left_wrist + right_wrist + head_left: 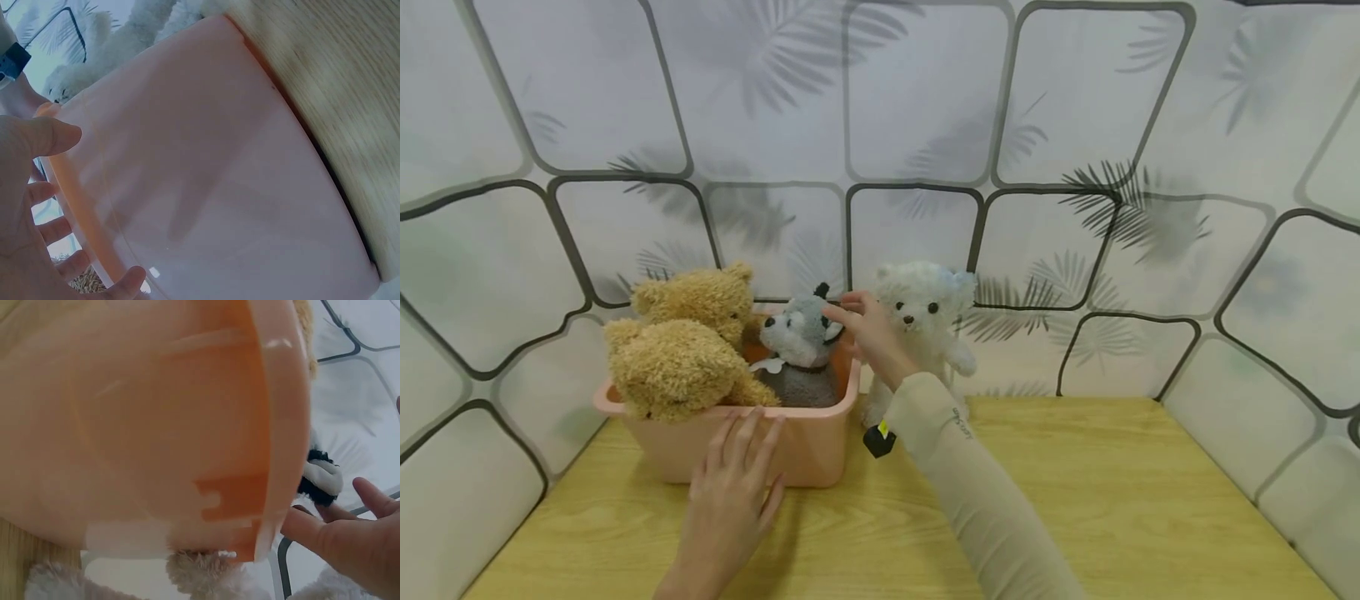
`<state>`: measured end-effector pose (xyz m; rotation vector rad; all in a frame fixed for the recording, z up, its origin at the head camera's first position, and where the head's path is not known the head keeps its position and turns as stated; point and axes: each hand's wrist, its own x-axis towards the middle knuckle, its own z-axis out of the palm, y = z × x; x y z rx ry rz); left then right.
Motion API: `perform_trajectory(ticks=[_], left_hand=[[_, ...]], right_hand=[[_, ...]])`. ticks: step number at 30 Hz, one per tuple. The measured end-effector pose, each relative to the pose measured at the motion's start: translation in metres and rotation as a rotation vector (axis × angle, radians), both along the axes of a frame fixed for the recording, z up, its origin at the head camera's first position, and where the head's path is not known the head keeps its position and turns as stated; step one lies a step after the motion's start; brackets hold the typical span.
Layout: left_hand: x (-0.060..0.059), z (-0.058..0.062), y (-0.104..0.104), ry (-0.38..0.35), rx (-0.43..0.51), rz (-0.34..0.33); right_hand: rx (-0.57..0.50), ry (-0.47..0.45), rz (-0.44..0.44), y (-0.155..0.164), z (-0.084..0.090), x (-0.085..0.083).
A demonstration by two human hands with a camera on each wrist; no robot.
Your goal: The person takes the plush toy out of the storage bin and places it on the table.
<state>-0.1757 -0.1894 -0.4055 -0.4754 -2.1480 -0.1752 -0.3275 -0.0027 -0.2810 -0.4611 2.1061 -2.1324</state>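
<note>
The only writing in sight is a small dark print running along the pale sleeve [970,467] near the wrist, too small to read; a black device with a yellow mark [878,439] hangs under that same wrist. A pink plastic tub [820,454] stands on the wooden table [1112,500], close to the patterned wall panels [925,100], its long side facing the person. Inside it sit two tan teddy bears [688,354], one behind the other at the left end, both spilling above the rim, and a grey and white husky plush [802,346] at the right end, sitting upright with its face turned toward the camera and a little to the left. A white teddy bear [925,321] stands upright on the table just beside the tub's right end, facing forward, partly hidden by the right forearm. The left hand [733,492] lies flat with straight, spread fingers pressed against the tub's near wall, fingertips up near the rim; the left wrist view shows the same open palm [25,206] against the pink wall. The right hand [868,329] reaches over the tub's right end with relaxed, slightly bent fingers at the husky's dark ear, holding nothing; in the right wrist view its open fingers [350,531] are just beside that black and white ear [322,478].
</note>
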Motion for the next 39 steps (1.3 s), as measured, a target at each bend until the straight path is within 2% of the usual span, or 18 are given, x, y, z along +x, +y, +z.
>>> perform_trajectory(ticks=[3, 12, 23, 27, 30, 36, 39], left_hand=[[0.000, -0.001, 0.000, 0.004, 0.000, -0.001], [0.000, 0.000, 0.001, -0.003, 0.000, 0.001], [0.000, 0.000, 0.000, -0.006, -0.002, 0.003], [-0.001, 0.000, 0.000, -0.013, -0.001, 0.001], [0.000, 0.000, 0.000, -0.014, -0.001, 0.001], [0.000, 0.001, -0.001, -0.020, -0.009, 0.002], [0.001, 0.001, -0.001, -0.025, -0.007, 0.004]], right_hand=[[0.024, -0.040, 0.017, -0.006, 0.000, -0.002], [0.115, -0.125, -0.027, -0.024, 0.001, -0.007], [0.181, -0.059, -0.020, -0.035, -0.008, -0.016], [0.219, -0.009, -0.020, -0.038, -0.010, -0.016], [0.266, 0.044, -0.017, -0.039, -0.012, -0.015], [0.425, 0.166, -0.028, -0.041, -0.013, -0.013], [0.477, 0.179, -0.037, -0.043, -0.012, -0.011]])
